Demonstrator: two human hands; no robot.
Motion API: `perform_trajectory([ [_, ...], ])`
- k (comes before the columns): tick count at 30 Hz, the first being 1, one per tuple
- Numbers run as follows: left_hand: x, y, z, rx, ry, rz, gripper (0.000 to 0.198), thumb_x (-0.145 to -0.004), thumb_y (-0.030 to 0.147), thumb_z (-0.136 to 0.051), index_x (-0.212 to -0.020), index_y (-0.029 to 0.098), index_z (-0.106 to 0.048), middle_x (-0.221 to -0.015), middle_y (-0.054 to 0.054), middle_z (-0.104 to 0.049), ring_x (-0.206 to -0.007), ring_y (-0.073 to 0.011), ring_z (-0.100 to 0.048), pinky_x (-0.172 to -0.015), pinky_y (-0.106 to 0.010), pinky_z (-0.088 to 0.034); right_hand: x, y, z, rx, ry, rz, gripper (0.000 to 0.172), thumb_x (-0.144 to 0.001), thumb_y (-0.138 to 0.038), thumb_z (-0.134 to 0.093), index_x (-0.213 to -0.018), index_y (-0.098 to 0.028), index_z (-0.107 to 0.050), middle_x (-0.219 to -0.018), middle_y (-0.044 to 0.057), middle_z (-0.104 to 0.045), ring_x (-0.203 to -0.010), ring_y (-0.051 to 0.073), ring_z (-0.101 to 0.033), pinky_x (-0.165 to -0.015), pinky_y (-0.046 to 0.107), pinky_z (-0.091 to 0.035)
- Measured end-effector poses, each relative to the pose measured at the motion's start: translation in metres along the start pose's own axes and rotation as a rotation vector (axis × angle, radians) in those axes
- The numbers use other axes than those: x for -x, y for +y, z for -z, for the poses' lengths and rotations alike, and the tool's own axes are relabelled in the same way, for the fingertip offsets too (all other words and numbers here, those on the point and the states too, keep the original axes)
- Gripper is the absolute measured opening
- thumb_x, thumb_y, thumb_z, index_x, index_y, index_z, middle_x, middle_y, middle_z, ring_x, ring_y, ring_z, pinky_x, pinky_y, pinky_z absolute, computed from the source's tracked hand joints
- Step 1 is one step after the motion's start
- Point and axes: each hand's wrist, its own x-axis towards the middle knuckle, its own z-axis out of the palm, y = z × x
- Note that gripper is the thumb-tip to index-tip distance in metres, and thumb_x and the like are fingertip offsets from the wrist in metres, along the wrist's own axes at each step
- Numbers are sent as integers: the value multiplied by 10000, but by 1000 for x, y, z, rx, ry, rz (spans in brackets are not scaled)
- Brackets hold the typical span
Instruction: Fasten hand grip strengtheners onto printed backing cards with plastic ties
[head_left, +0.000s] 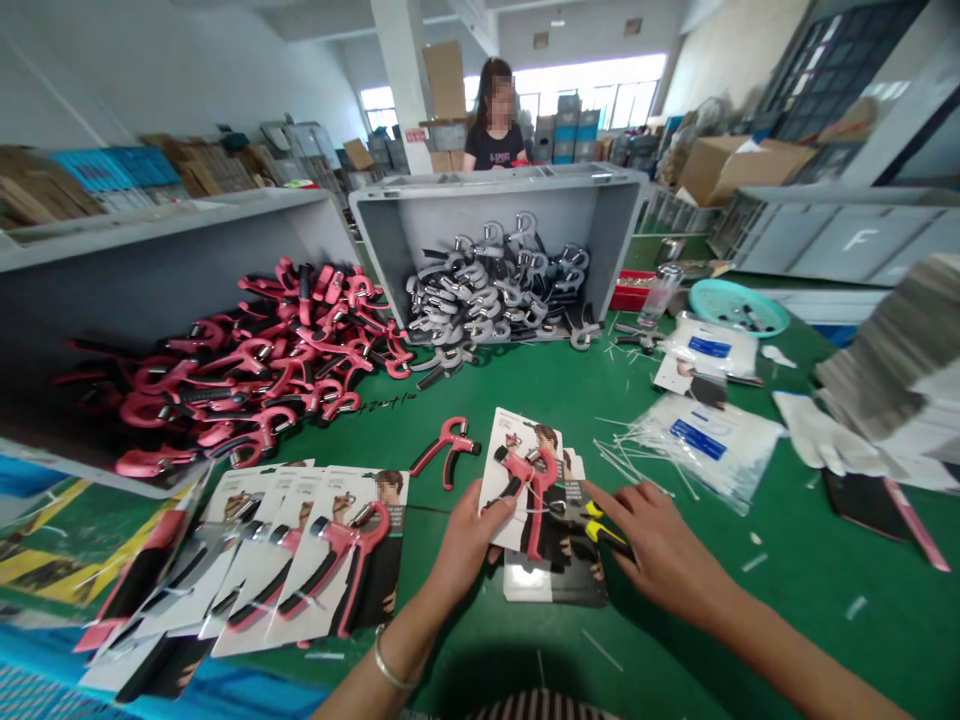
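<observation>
My left hand (474, 530) grips a printed backing card (499, 440) with a pink hand grip strengthener (534, 490) lying against its front. A thin white cable tie runs across the strengthener. In my right hand (660, 540) are cutting pliers (600, 525) with yellow-and-black handles, their jaws at the card's right edge by the tie. Whether the jaws touch the tie I cannot tell. Under the held card lies a stack of further cards (555, 585). One loose pink hand grip strengthener (448, 450) rests on the green table just beyond my left hand.
Left, carded strengtheners (337, 560) overlap in a row. Behind stand grey bins of pink strengtheners (300, 350) and grey strengtheners (487, 290). At right are bags of cable ties (709, 445), a turquoise dish (739, 300) and white gloves (825, 435). A co-worker (495, 130) is beyond the bins.
</observation>
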Motion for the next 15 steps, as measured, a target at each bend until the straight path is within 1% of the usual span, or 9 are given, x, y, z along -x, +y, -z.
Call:
perform_trajectory([
  [2,2,1,3,6,6,6,328,-853,448,-625,-999,163,-557,-603,56,-484,-438,-73,-406,-344,-165,-309,-10,3,-1,188,12,68,657,-858,-220,-532,-1494,-243,-370,-1072,140,-587,-975,318,-471,-862,491,-405],
  [5,3,1,6,-12,0,17,347,-848,458,-626,-1020,163,-566,-614,52,-497,-430,-73,-410,-340,-169,-310,-16,2,-7,302,61,85,695,-868,-247,-537,-1522,-213,-305,-1093,152,-585,-987,321,-467,-853,469,-408],
  [8,2,1,5,-34,-40,41,367,-851,457,-618,-1065,161,-574,-622,46,-506,-434,-77,-418,-345,-171,-314,-18,-2,-14,326,85,72,729,-865,-266,-559,-1530,-180,-274,-1107,157,-583,-990,316,-469,-877,462,-410],
  [11,1,-1,4,-37,-53,61,371,-847,451,-622,-1071,160,-577,-626,47,-499,-443,-79,-424,-346,-169,-313,-19,-4,-18,339,60,79,740,-855,-277,-578,-1525,-176,-282,-1122,155,-577,-983,311,-471,-884,452,-416],
  [15,-1,-2,4,-26,-45,80,377,-841,451,-630,-1071,157,-580,-620,52,-493,-445,-77,-416,-355,-168,-302,-21,-1,-18,358,28,85,739,-857,-266,-566,-1530,-188,-270,-1141,150,-565,-993,309,-466,-882,436,-416],
])
